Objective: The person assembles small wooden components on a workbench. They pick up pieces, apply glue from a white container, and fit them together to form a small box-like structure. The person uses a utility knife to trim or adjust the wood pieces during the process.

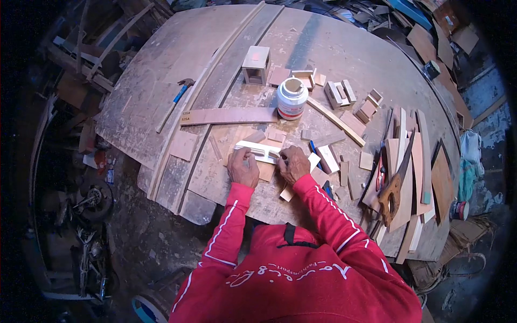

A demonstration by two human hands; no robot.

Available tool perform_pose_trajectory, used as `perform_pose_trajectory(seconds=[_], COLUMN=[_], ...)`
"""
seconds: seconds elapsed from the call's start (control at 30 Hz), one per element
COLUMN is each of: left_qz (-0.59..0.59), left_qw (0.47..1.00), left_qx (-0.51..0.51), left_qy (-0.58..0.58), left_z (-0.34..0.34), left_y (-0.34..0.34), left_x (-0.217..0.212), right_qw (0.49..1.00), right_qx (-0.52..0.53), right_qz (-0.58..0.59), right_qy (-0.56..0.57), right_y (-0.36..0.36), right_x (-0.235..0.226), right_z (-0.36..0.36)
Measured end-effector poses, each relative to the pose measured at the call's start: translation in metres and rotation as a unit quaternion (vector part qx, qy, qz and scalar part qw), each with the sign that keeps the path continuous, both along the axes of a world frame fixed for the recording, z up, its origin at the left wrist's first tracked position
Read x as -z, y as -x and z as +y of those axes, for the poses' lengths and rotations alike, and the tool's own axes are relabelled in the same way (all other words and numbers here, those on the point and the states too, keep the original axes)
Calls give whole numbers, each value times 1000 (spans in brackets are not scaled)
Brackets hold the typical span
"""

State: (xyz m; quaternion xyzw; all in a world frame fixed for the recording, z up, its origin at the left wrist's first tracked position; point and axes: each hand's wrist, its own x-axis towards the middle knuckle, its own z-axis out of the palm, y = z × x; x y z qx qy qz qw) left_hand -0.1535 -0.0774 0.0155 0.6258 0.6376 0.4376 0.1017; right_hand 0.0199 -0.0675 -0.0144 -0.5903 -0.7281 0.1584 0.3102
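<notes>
A short, pale wooden piece [265, 157] with a slot-like recess lies crosswise in front of me, between my hands. My left hand [243, 168] pinches its left end with curled fingers. At the right end, my right hand [294, 163] grips it with thumb and fingers pressed together. Beneath and around it lie small flat wood offcuts [277, 134]. Just beyond stands a white glue tub [292, 97] with a red-marked label, beside a long flat board [231, 116].
A hammer [183, 92] with a blue handle lies at the left. Small wooden box frames [257, 63] stand farther back. On the right, a handsaw [391, 196] rests on stacked wood strips [423, 156]. Long battens [207, 81] cross the worktable [334, 59].
</notes>
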Motion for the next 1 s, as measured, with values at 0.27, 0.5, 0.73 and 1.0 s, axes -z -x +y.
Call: perform_pose_trajectory(seconds=[0.27,0.5,0.73,1.0], left_qz=[152,201,233,253], left_qw=[987,972,964,957], left_qx=[59,110,127,137], left_qy=[4,45,21,22], left_z=[2,12,23,27], left_y=[6,4,9,13], left_x=[-1,4,20,30], right_qw=[999,999,1000,999], right_qx=[-9,-13,-13,-31], right_qz=[-29,-28,6,-18], right_qy=[13,25,0,-3], right_y=[3,2,7,10], right_x=[0,5,-12,9], right_z=[8,9,4,11])
